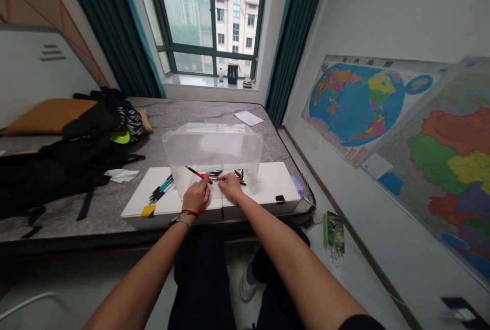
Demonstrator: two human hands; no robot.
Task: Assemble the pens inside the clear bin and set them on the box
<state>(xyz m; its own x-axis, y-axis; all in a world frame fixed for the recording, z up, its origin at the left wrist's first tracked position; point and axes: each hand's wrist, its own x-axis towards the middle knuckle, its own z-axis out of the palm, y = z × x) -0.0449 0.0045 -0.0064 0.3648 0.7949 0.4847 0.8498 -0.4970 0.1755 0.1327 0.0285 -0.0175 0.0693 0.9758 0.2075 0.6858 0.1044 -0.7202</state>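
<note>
My left hand (196, 196) rests on a white board (268, 187), fingers pinched on a red and black pen (194, 172) that points up to the left. My right hand (230, 185) lies just right of it, fingers closed on the pens (215, 172) lying in a small heap in front of a clear plastic box (213, 150). Several blue and black pens (161, 189) lie on the board to the left. A yellow tag (148, 210) sits at the board's near left edge.
The board lies on a grey patterned bed surface (214, 111). Black bags and clothes (72, 151) cover the left side, by an orange cushion (46, 115). White paper (248, 117) lies far back. Maps (356, 100) hang on the right wall. A green packet (334, 230) stands on the floor.
</note>
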